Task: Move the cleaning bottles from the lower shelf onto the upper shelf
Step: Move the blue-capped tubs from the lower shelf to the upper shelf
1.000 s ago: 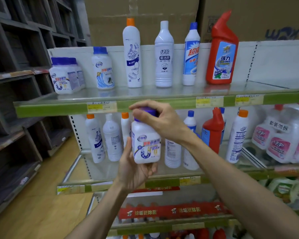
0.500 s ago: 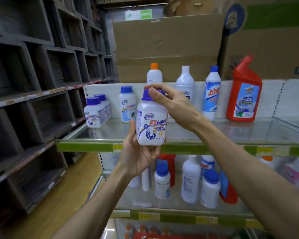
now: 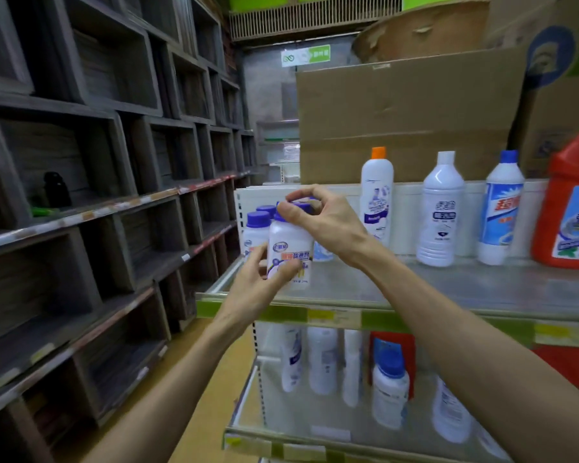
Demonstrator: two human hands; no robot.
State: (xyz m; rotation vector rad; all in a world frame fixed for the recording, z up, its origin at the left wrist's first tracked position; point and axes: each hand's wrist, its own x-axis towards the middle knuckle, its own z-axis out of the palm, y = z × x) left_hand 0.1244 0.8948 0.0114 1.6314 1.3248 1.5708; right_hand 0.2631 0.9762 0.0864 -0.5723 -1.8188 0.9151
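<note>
While both of my hands are on the white bottle [image 3: 290, 252], it stands at the left end of the upper shelf [image 3: 448, 292], near the front edge; whether its base is fully down on the glass I cannot tell. My right hand [image 3: 328, 220] comes in from above, its thumb and fingers curled around the purple cap [image 3: 301, 208]. My left hand [image 3: 261, 279] holds the lower body of the bottle, fingers wrapped across the label from the left side. Just behind and to the left of it, close to the left edge of the shelf, stand two more purple-capped bottles [image 3: 256, 228] of the same kind, partly hidden by my hands. Further right along the back of the upper shelf, all upright and apart from one another, stand an orange-capped white bottle [image 3: 377, 195], an all-white bottle [image 3: 440, 212], a blue-capped bottle [image 3: 500, 208] and a red bottle [image 3: 569, 208] at the right edge of the view. Cardboard boxes [image 3: 408, 118] rise behind that row. On the lower shelf [image 3: 315, 426] several white bottles stand upright, among them a squat bottle with a blue cap [image 3: 390, 392], with a red one behind it; the motion blur keeps me from reading their labels. Dark wooden cubbies [image 3: 81, 162] line the aisle to the left.
</note>
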